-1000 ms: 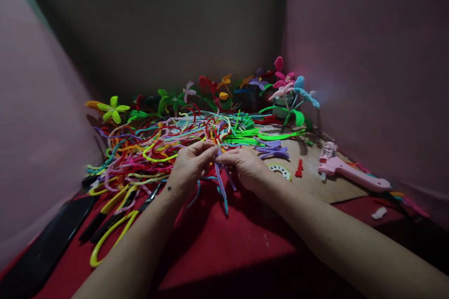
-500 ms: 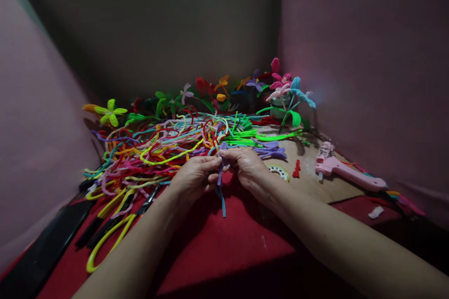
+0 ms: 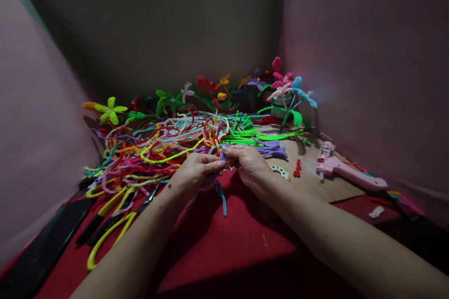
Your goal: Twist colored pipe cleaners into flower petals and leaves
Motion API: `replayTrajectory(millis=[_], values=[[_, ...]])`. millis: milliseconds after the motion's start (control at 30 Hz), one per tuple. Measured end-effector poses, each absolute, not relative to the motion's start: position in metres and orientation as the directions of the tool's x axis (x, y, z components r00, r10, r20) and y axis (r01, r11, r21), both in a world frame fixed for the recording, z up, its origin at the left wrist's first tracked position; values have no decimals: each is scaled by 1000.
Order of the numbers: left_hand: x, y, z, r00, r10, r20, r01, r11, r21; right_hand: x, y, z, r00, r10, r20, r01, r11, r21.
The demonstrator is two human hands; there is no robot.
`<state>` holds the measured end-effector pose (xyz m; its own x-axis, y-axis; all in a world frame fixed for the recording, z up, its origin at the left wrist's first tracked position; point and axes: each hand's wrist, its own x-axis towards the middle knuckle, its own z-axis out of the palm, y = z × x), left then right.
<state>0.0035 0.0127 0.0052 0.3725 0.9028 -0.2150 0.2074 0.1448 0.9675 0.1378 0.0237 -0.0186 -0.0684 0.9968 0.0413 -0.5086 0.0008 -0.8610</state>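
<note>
Between the fingertips of both hands is a small purple pipe cleaner piece (image 3: 223, 154), mostly covered by the fingers. My left hand (image 3: 196, 171) pinches it from the left with thumb and forefinger. From the right, my right hand (image 3: 247, 163) grips its upper end, fingers curled. Just below the hands a blue pipe cleaner (image 3: 223, 202) lies looped on the red cloth (image 3: 228, 247). Several purple pipe cleaner petals (image 3: 275, 149) rest just beyond my right hand.
A heap of coloured pipe cleaners (image 3: 164, 140) spreads behind my left hand. Yellow-handled scissors (image 3: 95, 258) and pliers (image 3: 105, 210) lie left. On the right are a pink glue gun (image 3: 335, 167), tape roll (image 3: 280, 170) and red piece (image 3: 297, 168). Pipe cleaner flowers (image 3: 280, 85) stand behind.
My left hand has turned, its fingers now closing over the purple strand that hung below them. More of the blue pipe cleaner's loop shows. My right hand stays nearly in place.
</note>
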Motion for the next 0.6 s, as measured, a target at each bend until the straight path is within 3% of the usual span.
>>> replayTrajectory(millis=[233, 600], values=[[2, 12, 8, 324, 927, -189, 227, 117, 967, 136, 23, -16, -168, 984, 61, -526, -37, -850], [1, 12, 14, 358, 902, -239, 418, 74, 906, 139, 26, -16, -74, 997, 5, -499, -33, -866]])
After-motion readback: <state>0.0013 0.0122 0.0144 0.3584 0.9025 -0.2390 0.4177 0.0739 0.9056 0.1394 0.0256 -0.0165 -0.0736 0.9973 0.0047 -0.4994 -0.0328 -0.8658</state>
